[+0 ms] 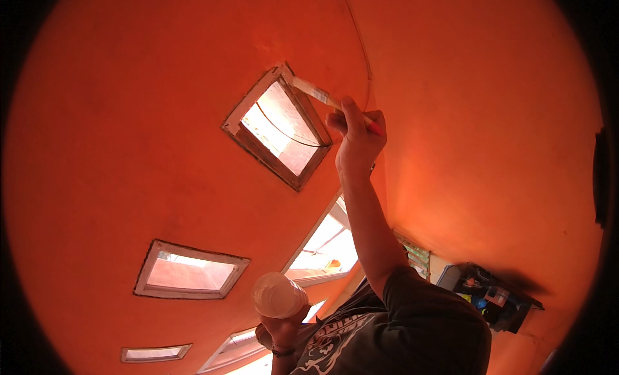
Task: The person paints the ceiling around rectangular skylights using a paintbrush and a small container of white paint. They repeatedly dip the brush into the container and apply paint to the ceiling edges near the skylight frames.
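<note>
Raised high, my right hand (360, 133) is closed around the handle of a flat paintbrush (330, 100) with a red end. Its pale bristles reach the top corner of a small window frame (258, 159); whether they press on it I cannot tell. That frame looks whitish on its left side and brown, unevenly covered, on the right and lower sides. Lower down, my left hand (281, 326) grips a white tub (277, 294) from below. What is inside the tub cannot be made out clearly.
Orange walls (471, 130) surround me. Two more small framed windows (145, 275) (155, 354) are set at the lower left, and a larger bright window (327, 243) lies behind my right arm. A dark wall shelf (509, 307) holding several small items is at the lower right. A cable (362, 46) runs along the wall.
</note>
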`<state>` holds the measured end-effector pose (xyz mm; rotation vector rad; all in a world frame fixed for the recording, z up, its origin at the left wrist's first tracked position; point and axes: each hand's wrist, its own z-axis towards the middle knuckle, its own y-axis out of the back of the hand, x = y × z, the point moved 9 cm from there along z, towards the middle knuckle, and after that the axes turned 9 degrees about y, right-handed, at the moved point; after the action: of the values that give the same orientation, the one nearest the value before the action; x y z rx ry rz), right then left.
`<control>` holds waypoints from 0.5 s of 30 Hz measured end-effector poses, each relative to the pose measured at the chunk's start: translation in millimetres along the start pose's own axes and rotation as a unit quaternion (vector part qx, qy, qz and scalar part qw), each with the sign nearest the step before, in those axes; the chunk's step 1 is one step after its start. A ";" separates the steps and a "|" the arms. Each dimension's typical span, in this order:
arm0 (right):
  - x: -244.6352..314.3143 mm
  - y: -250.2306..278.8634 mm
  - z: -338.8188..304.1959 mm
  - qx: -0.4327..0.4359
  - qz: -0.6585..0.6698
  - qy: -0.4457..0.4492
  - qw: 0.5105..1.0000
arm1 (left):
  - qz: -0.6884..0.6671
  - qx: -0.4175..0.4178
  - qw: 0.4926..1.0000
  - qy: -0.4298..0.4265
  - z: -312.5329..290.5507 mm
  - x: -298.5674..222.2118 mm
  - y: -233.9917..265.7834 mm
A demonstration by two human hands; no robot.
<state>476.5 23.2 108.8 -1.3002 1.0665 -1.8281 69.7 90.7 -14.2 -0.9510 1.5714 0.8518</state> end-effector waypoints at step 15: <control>3.8 -7.5 -1.0 0.006 0.017 0.011 1.000 | 0.070 0.012 0.997 -0.020 6.0 -1.4 -3.0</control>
<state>474.1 23.7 116.9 -1.2500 1.0801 -1.8237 75.1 95.0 -14.0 -0.8095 1.6247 0.9422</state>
